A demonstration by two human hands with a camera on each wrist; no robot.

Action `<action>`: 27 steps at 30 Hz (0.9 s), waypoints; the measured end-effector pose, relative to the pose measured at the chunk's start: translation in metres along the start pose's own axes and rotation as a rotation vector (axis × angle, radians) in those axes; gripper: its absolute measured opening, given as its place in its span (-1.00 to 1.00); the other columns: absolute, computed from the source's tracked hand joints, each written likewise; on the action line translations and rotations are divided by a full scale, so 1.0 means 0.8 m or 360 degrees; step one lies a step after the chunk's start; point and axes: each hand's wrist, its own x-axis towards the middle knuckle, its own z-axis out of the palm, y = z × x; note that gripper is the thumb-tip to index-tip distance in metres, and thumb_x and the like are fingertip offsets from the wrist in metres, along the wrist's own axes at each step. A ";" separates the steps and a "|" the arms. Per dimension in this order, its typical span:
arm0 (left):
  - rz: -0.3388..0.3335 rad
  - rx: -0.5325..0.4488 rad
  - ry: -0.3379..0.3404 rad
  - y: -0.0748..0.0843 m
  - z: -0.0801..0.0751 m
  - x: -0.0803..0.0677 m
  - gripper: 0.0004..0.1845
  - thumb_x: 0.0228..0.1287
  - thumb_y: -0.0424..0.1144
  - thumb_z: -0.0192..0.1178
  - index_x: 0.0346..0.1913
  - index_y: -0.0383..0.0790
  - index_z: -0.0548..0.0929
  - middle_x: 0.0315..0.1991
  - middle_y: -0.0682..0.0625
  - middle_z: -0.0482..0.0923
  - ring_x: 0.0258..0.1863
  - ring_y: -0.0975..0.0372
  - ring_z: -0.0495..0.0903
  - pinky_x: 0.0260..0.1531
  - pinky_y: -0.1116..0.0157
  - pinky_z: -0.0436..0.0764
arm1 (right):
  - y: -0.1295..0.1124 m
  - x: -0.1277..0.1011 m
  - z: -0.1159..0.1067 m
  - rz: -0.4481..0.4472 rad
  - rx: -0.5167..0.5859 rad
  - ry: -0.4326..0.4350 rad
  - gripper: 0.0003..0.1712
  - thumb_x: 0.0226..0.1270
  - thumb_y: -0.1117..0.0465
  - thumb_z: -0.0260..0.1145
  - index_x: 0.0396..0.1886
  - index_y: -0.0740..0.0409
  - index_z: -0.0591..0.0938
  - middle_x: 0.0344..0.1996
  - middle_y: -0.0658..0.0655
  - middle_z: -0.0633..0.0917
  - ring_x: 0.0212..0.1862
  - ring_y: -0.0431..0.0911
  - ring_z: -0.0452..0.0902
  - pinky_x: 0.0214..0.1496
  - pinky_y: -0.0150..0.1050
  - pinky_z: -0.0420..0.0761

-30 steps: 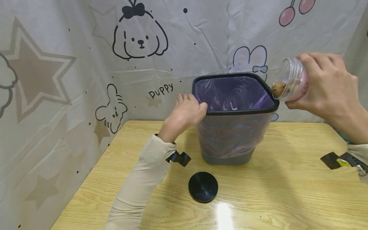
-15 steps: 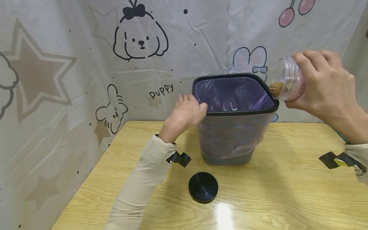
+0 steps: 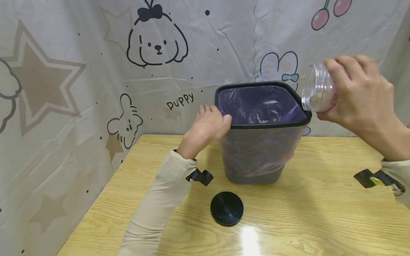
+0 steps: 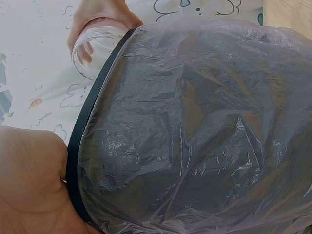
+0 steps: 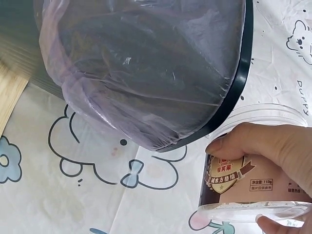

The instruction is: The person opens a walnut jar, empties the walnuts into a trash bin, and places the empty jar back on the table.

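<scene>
Up top, head view: right hand (image 3: pixel 358 90) wraps its fingers around a clear jar (image 3: pixel 317 93), tipped on its side with the open mouth just over the right rim of the bin (image 3: pixel 262 125). Something brown shows inside the jar, blurred. Left hand (image 3: pixel 206 128) curls over the bin's left rim, thumb hooked on the black edge. Bin is lined with a purple bag (image 3: pixel 259 103) and stands on the wooden table (image 3: pixel 320 206), near its back edge. Black lid (image 3: pixel 226 208) lies flat on the table in front of the bin, apart from it. Cartoon-print sheet (image 3: pixel 80 71) hangs behind.

Left wrist view: palm (image 4: pixel 29 185) pressed against the rim (image 4: pixel 85 141), bag plastic stretched over the bin wall. Jar mouth (image 4: pixel 92 48) sits just beyond the rim.

Right wrist view: thumb and fingers (image 5: pixel 263 144) clamped around the jar, label (image 5: pixel 239 178) facing the camera, base (image 5: pixel 253 210) nearest. Bin rim (image 5: pixel 241 97) is just beside the jar; cannot tell whether they touch.
</scene>
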 end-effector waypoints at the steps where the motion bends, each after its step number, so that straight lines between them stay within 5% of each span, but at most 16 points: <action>1: -0.0001 0.0002 0.0000 0.000 0.000 0.000 -0.24 0.45 0.00 -0.34 0.46 -0.55 -0.10 0.48 -0.39 -0.17 0.49 -0.12 -0.26 0.46 0.11 -0.14 | 0.000 0.000 0.000 -0.0014 0.0012 0.0001 0.34 -0.74 0.27 0.70 0.33 0.24 0.32 0.21 0.37 0.41 0.28 0.33 0.22 -0.08 0.52 0.36; 7: -0.0003 0.0001 0.0001 -0.001 0.000 0.000 -0.24 0.45 0.01 -0.33 0.46 -0.55 -0.10 0.48 -0.39 -0.18 0.49 -0.12 -0.27 0.46 0.12 -0.16 | 0.001 0.003 0.003 -0.0143 0.0079 0.0010 0.31 -0.79 0.32 0.67 0.29 0.20 0.36 0.19 0.35 0.43 0.28 0.32 0.21 0.03 0.49 0.33; 19: 0.0002 0.0011 0.0003 0.000 0.000 -0.001 -0.25 0.44 -0.01 -0.34 0.45 -0.55 -0.10 0.48 -0.40 -0.17 0.49 -0.13 -0.25 0.45 0.10 -0.13 | -0.001 0.003 0.005 -0.0304 -0.0099 0.0179 0.27 -0.80 0.40 0.64 0.25 0.17 0.36 0.16 0.40 0.44 0.26 0.35 0.25 -0.06 0.46 0.42; 27: -0.0001 0.0025 0.0019 0.001 0.000 -0.001 -0.26 0.44 -0.03 -0.34 0.45 -0.56 -0.07 0.47 -0.41 -0.14 0.49 -0.13 -0.22 0.45 0.10 -0.12 | -0.002 0.003 0.005 -0.0426 -0.0180 0.0244 0.12 -0.60 0.44 0.52 0.24 0.20 0.35 0.15 0.42 0.44 0.24 0.38 0.25 -0.13 0.44 0.44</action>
